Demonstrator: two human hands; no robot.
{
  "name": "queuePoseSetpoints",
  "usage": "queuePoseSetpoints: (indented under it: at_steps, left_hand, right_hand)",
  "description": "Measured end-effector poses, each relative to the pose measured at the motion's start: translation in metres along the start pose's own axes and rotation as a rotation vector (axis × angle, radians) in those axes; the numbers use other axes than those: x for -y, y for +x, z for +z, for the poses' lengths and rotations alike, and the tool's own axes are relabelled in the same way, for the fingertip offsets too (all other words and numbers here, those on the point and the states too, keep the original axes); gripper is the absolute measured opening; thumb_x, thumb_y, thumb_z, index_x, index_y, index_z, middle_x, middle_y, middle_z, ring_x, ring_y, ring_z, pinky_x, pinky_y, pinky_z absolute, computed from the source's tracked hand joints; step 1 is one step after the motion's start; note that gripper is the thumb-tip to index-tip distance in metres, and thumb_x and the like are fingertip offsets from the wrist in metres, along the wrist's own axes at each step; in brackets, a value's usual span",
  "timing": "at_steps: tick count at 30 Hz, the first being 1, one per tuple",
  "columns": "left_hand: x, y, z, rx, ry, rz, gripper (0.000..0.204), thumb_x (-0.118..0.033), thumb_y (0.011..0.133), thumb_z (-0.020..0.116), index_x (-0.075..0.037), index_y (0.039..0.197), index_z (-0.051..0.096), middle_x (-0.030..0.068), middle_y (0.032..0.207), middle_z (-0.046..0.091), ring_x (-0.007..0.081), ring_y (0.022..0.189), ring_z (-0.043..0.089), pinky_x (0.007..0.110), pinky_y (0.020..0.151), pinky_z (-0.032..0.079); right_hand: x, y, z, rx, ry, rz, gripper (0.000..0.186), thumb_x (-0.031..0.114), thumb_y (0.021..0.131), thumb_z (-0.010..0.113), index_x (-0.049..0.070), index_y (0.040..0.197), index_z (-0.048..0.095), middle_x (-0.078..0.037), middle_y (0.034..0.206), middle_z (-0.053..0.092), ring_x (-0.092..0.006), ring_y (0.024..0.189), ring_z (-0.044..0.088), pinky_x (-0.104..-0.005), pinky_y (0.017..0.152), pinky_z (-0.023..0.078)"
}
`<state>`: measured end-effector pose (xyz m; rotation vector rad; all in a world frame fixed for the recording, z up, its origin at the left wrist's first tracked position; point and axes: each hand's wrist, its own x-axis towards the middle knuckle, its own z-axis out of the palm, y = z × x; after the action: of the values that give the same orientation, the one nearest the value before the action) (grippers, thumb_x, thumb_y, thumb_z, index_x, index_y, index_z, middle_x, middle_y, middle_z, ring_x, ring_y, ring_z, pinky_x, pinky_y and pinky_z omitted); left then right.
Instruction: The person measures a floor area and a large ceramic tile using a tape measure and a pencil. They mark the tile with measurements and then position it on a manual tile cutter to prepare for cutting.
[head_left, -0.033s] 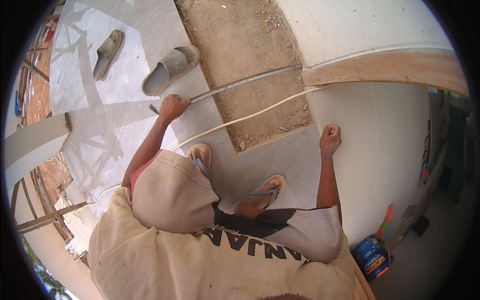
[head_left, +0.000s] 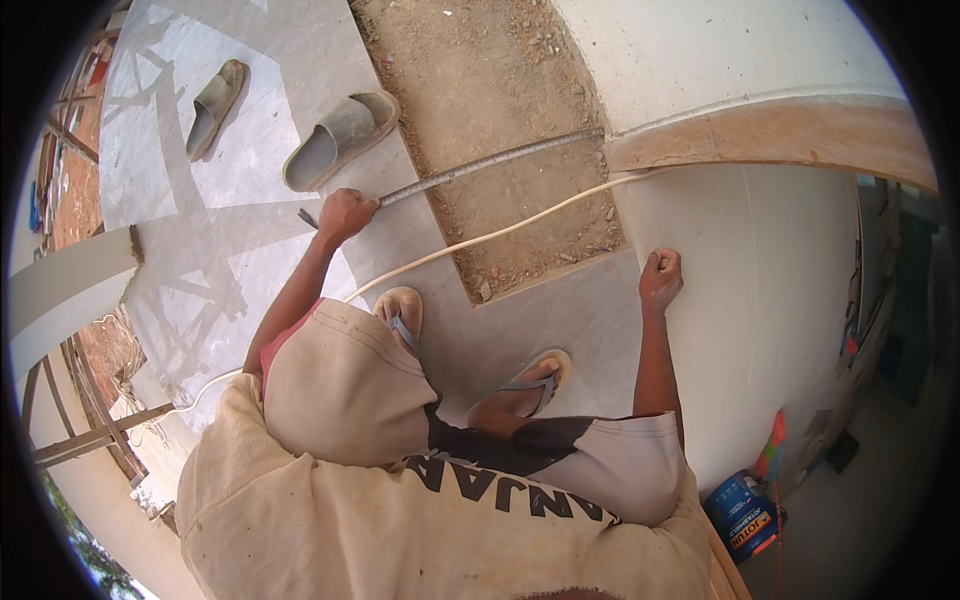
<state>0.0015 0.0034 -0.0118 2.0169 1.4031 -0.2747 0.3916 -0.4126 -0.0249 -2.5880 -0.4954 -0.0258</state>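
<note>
Wrapped round a long grey bar [head_left: 490, 163], my left hand [head_left: 347, 214] is closed near its left end, above the smooth grey floor. A short dark tip of the bar sticks out past the fist. From there the bar runs right across the strip of bare soil [head_left: 520, 225] to the wooden board edge at the wall. My right hand [head_left: 660, 280] is closed against or just in front of the pale wall [head_left: 750, 300]; I cannot make out whether anything small is in its fingers. A cream cable [head_left: 520, 220] crosses the soil nearer to me, apart from both hands.
Two grey slip-on shoes [head_left: 340, 140] lie on the floor beyond my left hand. My sandalled feet [head_left: 535, 385] are on the floor by the soil's near edge. A wooden beam [head_left: 770, 135] juts along the wall. A blue paint bucket [head_left: 745, 515] stands at lower right.
</note>
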Motion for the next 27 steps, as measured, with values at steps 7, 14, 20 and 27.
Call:
queuePoseSetpoints:
  at_steps: [7,14,20,27]
  left_hand:
    - [-0.0021,-0.0017,-0.0008,-0.007,-0.013,-0.002,0.038,-0.035,0.075,0.066,0.003,0.074,0.068,0.0281,0.078,0.065,0.0416,0.078,0.066,0.046,0.073,0.051]
    - [0.0002,-0.0013,-0.0006,0.001,-0.031,-0.002,0.037,-0.035,0.075,0.066,0.002,0.072,0.068,0.0268,0.076,0.065,0.0411,0.076,0.065,0.047,0.072,0.05]
    - [-0.0004,-0.0023,-0.0024,0.022,-0.058,-0.03,0.038,-0.036,0.075,0.066,0.002,0.072,0.068,0.0263,0.076,0.066,0.0406,0.075,0.065,0.047,0.072,0.05]
    - [0.0003,-0.0022,-0.0016,0.006,-0.026,-0.015,0.038,-0.036,0.075,0.066,0.001,0.074,0.07,0.027,0.078,0.066,0.0413,0.078,0.066,0.047,0.074,0.051]
  right_hand:
    - [0.0013,0.0,-0.0016,-0.005,-0.005,-0.023,0.016,0.022,0.087,0.063,0.006,0.088,0.063,-0.006,0.066,0.06,-0.0215,0.058,0.058,-0.037,0.059,0.048]
    - [0.0018,0.0004,-0.0025,0.003,-0.003,-0.021,0.015,0.021,0.086,0.063,0.006,0.088,0.062,-0.007,0.066,0.06,-0.0231,0.059,0.059,-0.0382,0.06,0.048]
    - [0.005,-0.0004,-0.003,0.005,0.011,-0.004,0.016,0.021,0.086,0.063,0.006,0.088,0.063,-0.007,0.067,0.061,-0.0235,0.06,0.059,-0.0385,0.06,0.048]
    - [0.0003,0.0008,-0.0016,0.011,0.018,0.01,0.016,0.021,0.086,0.063,0.006,0.089,0.063,-0.007,0.068,0.063,-0.0229,0.061,0.061,-0.0376,0.061,0.049]
